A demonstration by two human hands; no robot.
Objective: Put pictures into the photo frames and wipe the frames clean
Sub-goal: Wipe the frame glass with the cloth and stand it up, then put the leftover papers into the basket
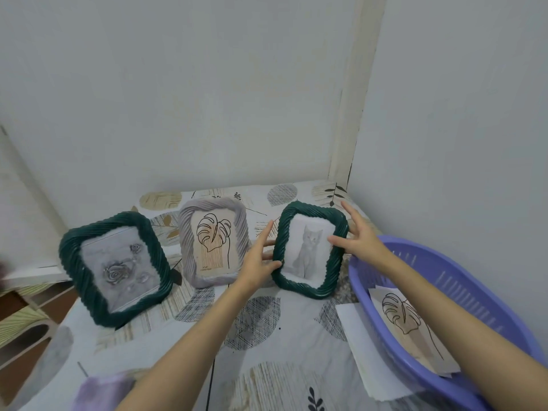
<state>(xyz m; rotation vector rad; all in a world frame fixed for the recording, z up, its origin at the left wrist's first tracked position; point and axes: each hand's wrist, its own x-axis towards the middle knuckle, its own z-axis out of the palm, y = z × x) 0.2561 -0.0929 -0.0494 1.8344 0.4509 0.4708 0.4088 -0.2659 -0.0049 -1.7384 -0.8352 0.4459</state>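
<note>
Three photo frames stand on the table. A dark green frame with a cat picture [308, 250] stands at the right, tilted. My left hand [261, 259] grips its left edge. My right hand [355, 235] touches its right edge, thumb on the glass and fingers spread. A grey frame with a leaf drawing [212, 241] stands in the middle. A larger dark green frame with a rose picture [115, 271] stands at the left. A purple cloth [100, 393] lies near the front edge, partly hidden by my left forearm.
A purple plastic basket [462, 280] at the right holds a loose leaf picture [406, 318]. White paper sheets [367, 360] lie beside it. The table with its leaf-patterned cover [284, 336] sits in a wall corner. A wooden rack [23, 321] is at the left.
</note>
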